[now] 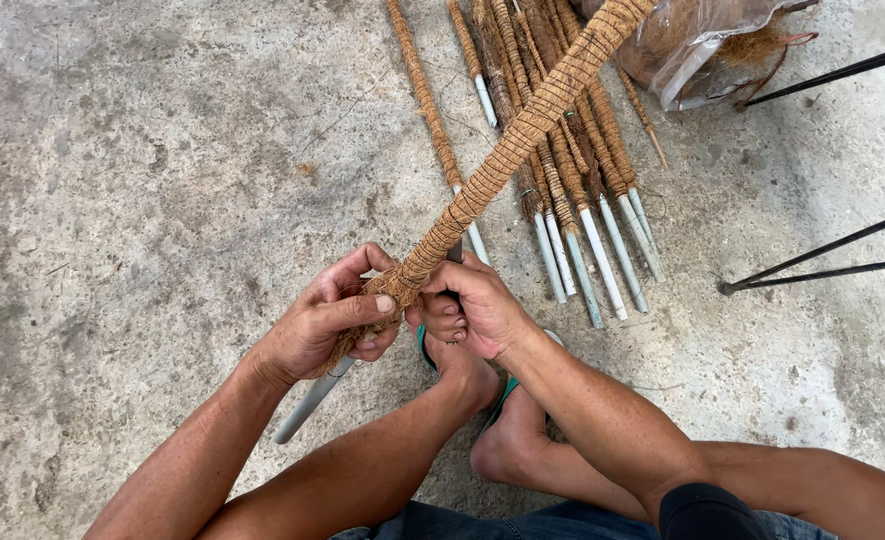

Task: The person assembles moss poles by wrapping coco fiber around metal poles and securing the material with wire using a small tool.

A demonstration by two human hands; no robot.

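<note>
Now gripping a coir-wrapped pole (pixel 522 135) w/ both hands over the concrete floor (pixel 142 180). Left hand (pixel 327 320) clenched round the lower end of the wrapping, thumb pressed on the fibre; bare grey pipe end (pixel 307 405) sticking out below. Right hand (pixel 477 305) curled tight on the pole just beside. Behind, a pile of finished poles (pixel 572 200), plastic bag of fibre (pixel 697 45) top right.

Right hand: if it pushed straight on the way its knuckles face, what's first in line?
The right hand faces left across the coir-wrapped pole, so it would likely meet the left hand first, gripping the same pole just opposite. The two look almost touching, though depth is unclear.
</note>
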